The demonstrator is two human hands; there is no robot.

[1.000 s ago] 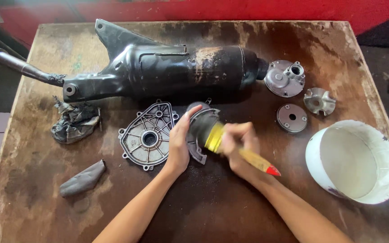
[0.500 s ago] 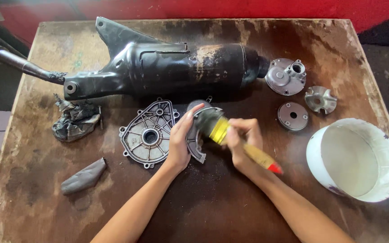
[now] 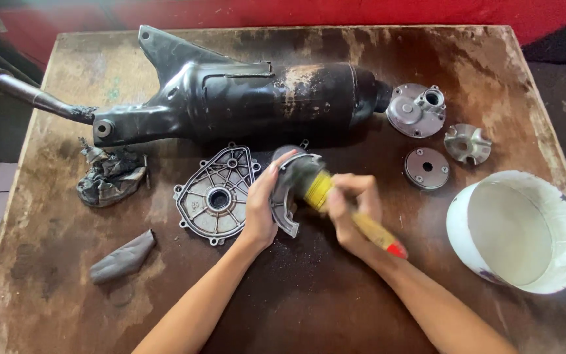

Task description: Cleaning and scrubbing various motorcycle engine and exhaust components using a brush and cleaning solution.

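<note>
Presently left hand (image 3: 260, 213) fingers gripping grey cover (image 3: 289, 193), right hand (image 3: 352, 213) fingers wrapping paintbrush (image 3: 355, 219)

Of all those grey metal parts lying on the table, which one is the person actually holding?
The curved cover piece at the centre: the left hand props it up while the right hand brushes it. The other parts lie flat, untouched.

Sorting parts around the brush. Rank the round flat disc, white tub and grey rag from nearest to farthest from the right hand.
From the right hand:
1. Round flat disc, just up and to its right.
2. White tub, at the table's right edge.
3. Grey rag, far left, beyond the left arm.
</note>
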